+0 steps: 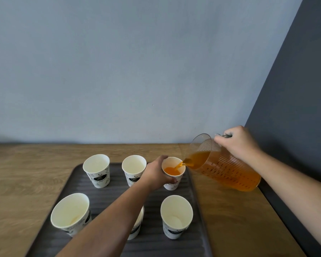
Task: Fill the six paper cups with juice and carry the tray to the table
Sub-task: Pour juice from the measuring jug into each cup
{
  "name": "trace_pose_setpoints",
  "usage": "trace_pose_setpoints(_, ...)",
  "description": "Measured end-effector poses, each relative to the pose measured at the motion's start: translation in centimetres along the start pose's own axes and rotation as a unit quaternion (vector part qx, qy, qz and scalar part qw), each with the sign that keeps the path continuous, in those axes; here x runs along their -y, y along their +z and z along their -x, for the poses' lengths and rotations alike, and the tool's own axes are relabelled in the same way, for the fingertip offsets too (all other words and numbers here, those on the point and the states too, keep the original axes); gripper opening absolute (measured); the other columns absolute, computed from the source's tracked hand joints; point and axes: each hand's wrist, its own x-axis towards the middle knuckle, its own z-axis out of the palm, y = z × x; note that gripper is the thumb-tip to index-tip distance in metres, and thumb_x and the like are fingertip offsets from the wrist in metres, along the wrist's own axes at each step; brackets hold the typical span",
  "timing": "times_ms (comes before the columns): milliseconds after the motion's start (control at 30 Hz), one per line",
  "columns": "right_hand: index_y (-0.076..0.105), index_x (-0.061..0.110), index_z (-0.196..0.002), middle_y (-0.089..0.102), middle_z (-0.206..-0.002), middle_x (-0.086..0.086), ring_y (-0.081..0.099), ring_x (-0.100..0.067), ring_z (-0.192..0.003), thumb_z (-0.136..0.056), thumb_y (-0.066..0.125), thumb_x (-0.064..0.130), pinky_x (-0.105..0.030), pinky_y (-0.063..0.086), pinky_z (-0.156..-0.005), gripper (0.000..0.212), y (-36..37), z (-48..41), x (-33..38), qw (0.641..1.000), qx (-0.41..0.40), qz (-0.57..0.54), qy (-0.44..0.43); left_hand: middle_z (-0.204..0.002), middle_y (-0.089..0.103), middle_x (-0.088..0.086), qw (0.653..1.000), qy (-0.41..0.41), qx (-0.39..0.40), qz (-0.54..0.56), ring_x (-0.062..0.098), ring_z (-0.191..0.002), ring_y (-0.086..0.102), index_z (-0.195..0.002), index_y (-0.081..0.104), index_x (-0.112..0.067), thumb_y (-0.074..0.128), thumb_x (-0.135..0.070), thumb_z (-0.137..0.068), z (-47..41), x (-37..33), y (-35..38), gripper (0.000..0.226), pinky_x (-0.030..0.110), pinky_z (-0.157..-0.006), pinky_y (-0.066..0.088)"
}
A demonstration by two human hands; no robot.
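Observation:
Several white paper cups stand in two rows on a dark ribbed tray. My left hand grips the back right cup, which holds a little orange juice. My right hand holds the handle of a clear ribbed pitcher, tilted left, and a stream of juice runs from its spout into that cup. The back left cup, back middle cup, front left cup and front right cup look empty. My left forearm hides most of the front middle cup.
The tray lies on a wooden counter against a pale blue wall. A dark grey wall and dark strip run along the counter's right edge, just behind the pitcher.

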Motion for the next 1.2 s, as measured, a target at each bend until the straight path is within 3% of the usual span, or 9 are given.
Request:
trace_pose_setpoints(300,0.033,0.017,-0.043,0.026,-0.044,0.000,0.032,-0.019,-0.046,-0.077,0.065,0.035,-0.028,0.026,-0.052,0.050,0.1,0.2,0.1,1.000,-0.001,0.006,0.001,-0.135,0.054,0.002,1.000,-0.002,0.004,0.002,0.022,-0.121,0.053,-0.140,0.036,-0.024,0.084,-0.024,-0.067,0.0,0.0,0.0,0.087,0.037,-0.099,0.046)
trace_pose_setpoints(533,0.042,0.015,-0.044,0.034,-0.044,-0.002,0.039,-0.021,-0.046,-0.069,0.057,0.050,-0.028,0.029,-0.051,0.046,0.8,0.1,-1.0,1.000,0.000,-0.006,0.016,-0.134,0.056,0.001,1.000,-0.003,0.002,0.003,0.021,-0.120,0.053,-0.139,0.037,-0.024,0.084,-0.025,-0.066,0.0,0.0,0.0,0.087,0.035,-0.097,0.046)
trace_pose_setpoints(833,0.036,0.016,-0.044,0.028,-0.044,-0.001,0.033,-0.019,-0.046,-0.078,0.065,0.037,-0.027,0.026,-0.052,0.049,0.4,0.4,0.0,1.000,0.005,0.003,0.007,-0.134,0.055,0.001,1.000,-0.006,0.003,0.001,0.022,-0.121,0.053,-0.139,0.036,-0.023,0.084,-0.025,-0.066,0.0,0.0,0.0,0.087,0.038,-0.099,0.047)
trace_pose_setpoints(1200,0.039,0.016,-0.045,0.033,-0.045,-0.002,0.037,-0.020,-0.046,-0.076,0.064,0.039,-0.027,0.027,-0.052,0.047,0.3,0.4,0.1,1.000,0.004,-0.002,0.022,-0.137,0.053,0.001,1.000,-0.007,0.007,0.005,0.022,-0.123,0.052,-0.140,0.035,-0.024,0.083,-0.024,-0.068,0.1,-0.1,0.1,0.086,0.039,-0.100,0.046)
